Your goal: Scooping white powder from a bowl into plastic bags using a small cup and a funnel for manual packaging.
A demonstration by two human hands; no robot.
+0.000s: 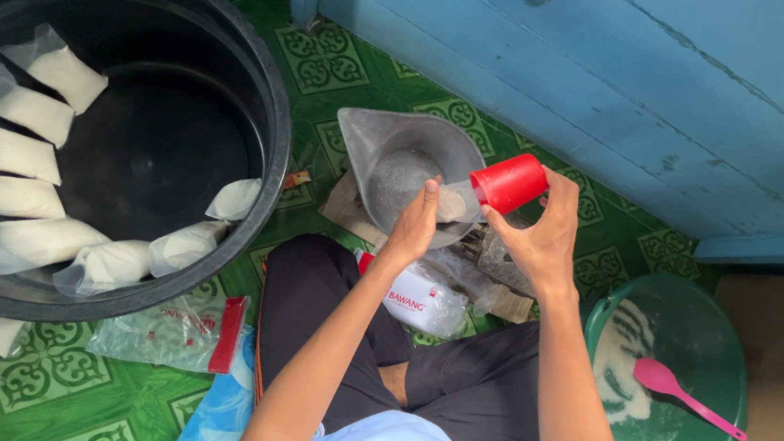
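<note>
Tilting red plastic cup (509,182), pinched in right hand (542,238), into small clear bag (455,203) gripped by left hand (413,227) above grey metal scale pan (390,140); next needs steady emptying.

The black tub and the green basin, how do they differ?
The black tub is the larger and deeper; the green basin is smaller and shallow. The black tub holds filled clear bags of white powder lined along its wall; the green basin holds loose white powder and a pink spoon. Both are round and open-topped, on the green patterned floor.
</note>
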